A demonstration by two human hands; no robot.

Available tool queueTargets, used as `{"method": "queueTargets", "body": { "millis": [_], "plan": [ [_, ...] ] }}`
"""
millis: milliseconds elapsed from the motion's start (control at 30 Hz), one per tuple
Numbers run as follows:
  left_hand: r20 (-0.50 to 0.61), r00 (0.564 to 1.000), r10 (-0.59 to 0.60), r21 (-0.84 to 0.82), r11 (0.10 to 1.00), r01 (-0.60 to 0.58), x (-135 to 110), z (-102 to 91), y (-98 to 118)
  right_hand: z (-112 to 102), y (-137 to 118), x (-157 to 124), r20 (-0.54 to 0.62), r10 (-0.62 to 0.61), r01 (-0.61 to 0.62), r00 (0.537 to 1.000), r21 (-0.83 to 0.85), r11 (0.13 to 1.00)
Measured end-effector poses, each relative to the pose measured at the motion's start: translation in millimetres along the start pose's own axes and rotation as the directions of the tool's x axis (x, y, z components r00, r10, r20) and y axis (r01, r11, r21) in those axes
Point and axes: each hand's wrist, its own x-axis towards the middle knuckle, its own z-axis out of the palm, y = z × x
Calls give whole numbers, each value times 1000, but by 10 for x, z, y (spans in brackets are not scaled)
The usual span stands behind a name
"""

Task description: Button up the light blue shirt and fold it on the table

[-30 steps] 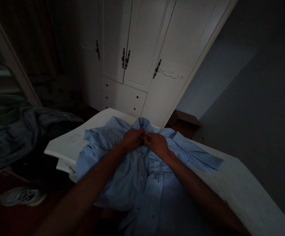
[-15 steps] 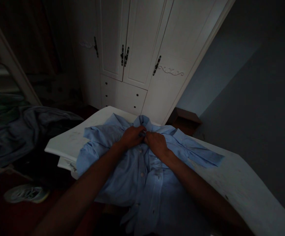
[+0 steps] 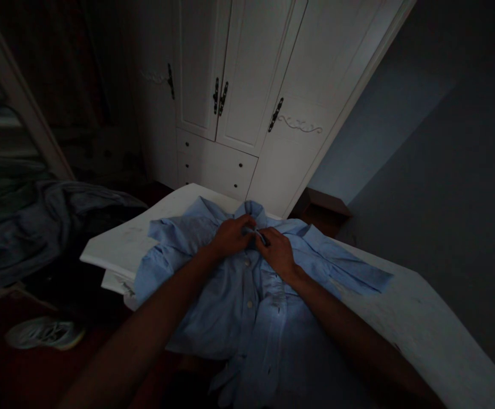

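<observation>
A light blue button-up shirt [image 3: 230, 295] lies front-up on a white table [image 3: 421, 335], its collar pointing away from me. My left hand [image 3: 230, 237] and my right hand [image 3: 278, 251] meet just below the collar. Both pinch the shirt's front placket, fingers closed on the cloth near the top button. A row of pale buttons runs down the shirt toward me. The room is dim and small details at the fingertips are hard to see.
A white wardrobe [image 3: 251, 102] with dark handles and drawers stands behind the table. A heap of dark cloth [image 3: 38, 227] lies at the left, a pale shoe [image 3: 42, 333] on the floor below it. A brown box [image 3: 321, 211] sits by the wall.
Both hands stay pinched at the shirt's top, with only slight finger movement. The view has shifted a little.
</observation>
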Motion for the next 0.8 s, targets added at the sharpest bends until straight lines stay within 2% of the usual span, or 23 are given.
{"method": "queueTargets", "body": {
  "millis": [133, 333, 533, 667, 800],
  "plan": [
    [22, 1000, 11, 117, 993, -13, -24, 14, 10, 29, 14, 17, -30, 42, -40, 999, 64, 997],
    [26, 1000, 16, 152, 988, -20, -28, -3, 27, 83, 77, 50, -77, 129, -103, 989, 283, 954],
    [52, 997, 51, 202, 978, -61, -15, 4, -4, 127, 176, 78, 35, 162, -155, 986, 537, 829],
    [59, 997, 56, 257, 964, -69, -16, 12, -14, 142, 219, 72, 77, 162, -175, 984, 612, 771],
    [80, 990, 119, 318, 938, -139, -30, -6, 9, 150, 229, 55, 87, 151, -172, 985, 641, 748]
  ]
}}
